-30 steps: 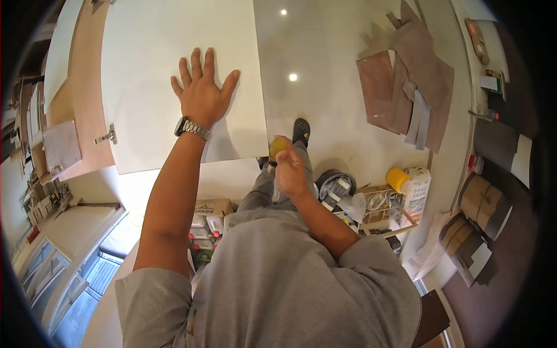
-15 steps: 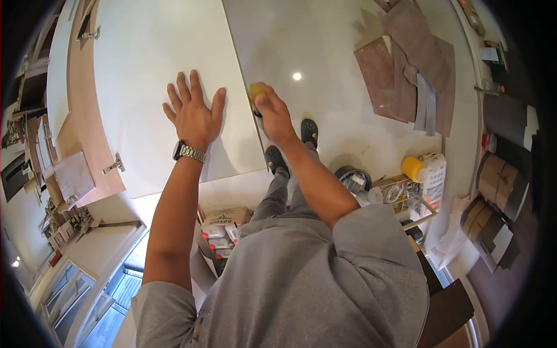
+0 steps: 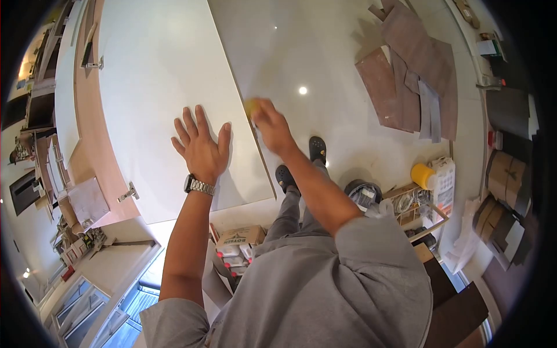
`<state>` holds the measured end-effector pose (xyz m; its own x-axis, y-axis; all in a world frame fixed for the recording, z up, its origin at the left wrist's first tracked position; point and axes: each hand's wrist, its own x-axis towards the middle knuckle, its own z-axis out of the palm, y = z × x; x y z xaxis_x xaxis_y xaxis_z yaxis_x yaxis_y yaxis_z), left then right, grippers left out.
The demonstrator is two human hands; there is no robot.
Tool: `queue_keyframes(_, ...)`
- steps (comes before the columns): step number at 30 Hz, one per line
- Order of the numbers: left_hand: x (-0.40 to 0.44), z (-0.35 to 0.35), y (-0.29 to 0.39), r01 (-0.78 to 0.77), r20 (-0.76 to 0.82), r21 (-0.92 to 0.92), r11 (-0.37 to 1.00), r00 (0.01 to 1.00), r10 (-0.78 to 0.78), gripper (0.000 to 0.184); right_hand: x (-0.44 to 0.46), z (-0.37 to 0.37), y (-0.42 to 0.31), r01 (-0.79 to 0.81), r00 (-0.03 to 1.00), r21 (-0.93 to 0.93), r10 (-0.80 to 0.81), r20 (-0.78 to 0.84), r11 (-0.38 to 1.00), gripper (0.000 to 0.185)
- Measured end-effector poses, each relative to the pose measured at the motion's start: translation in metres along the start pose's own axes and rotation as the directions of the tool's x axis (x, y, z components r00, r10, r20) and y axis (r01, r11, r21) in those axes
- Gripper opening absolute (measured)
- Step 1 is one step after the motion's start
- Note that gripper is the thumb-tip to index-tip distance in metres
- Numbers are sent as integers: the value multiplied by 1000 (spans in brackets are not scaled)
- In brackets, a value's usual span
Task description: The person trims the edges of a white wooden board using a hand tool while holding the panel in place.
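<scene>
My left hand (image 3: pixel 202 152) lies flat with fingers spread on a large white panel (image 3: pixel 168 69), a watch (image 3: pixel 198 185) on its wrist. At the panel's right edge, my right hand (image 3: pixel 272 126) is closed around a small yellow object (image 3: pixel 253 108). That object is blurred and partly covered by the fingers, so its exact kind does not show. It is at the panel's edge; whether it touches cannot be made out. Metal hinges (image 3: pixel 129 192) stick out along the panel's left side.
Brown sheet offcuts (image 3: pixel 400 87) lie on the pale floor at the right. By my legs stand a black bucket (image 3: pixel 364 192), a yellow container (image 3: pixel 423 176) and a cardboard box (image 3: pixel 241 236). Wrapped bundles (image 3: pixel 506 180) line the far right.
The view has shifted, so panel and hands sit lower in it. My right hand has moved along the edge, farther from the near corner. My left hand keeps its place on the panel.
</scene>
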<state>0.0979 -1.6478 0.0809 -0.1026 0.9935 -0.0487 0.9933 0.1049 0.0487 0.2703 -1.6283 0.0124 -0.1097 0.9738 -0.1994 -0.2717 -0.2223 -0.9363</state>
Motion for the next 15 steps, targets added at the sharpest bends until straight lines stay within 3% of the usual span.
queue_keyframes(1,-1,0,0,3,2,-5,1000,1000,-3,83,23,6,-4,24,999,-59,-27,-41,998,32)
queue_keyframes(4,-4,-2,0,10,8,3,1000,1000,-10,82,52,13,-1,7,998,110,-1,-56,994,33)
queue_keyframes(6,-2,-2,0,10,6,11,1000,1000,-10,82,18,5,6,-87,995,36,88,-44,996,33)
queue_keyframes(9,15,-5,-4,1,23,-24,1000,1000,0,84,-79,-21,30,-3,995,-54,8,97,999,30)
queue_keyframes(10,33,-9,-9,-3,41,-64,998,999,5,86,-104,-25,31,-57,990,-77,66,123,995,28)
queue_keyframes(11,50,-11,-11,-6,59,-103,995,998,13,88,-120,-27,31,-40,989,-14,42,144,999,27)
queue_keyframes(14,99,-4,-2,96,-32,-109,989,994,-100,88,-117,-25,20,-3,990,-4,4,140,1000,27)
queue_keyframes(15,106,-3,6,137,-20,-73,988,990,-139,89,-104,-25,19,-62,990,-32,65,123,998,28)
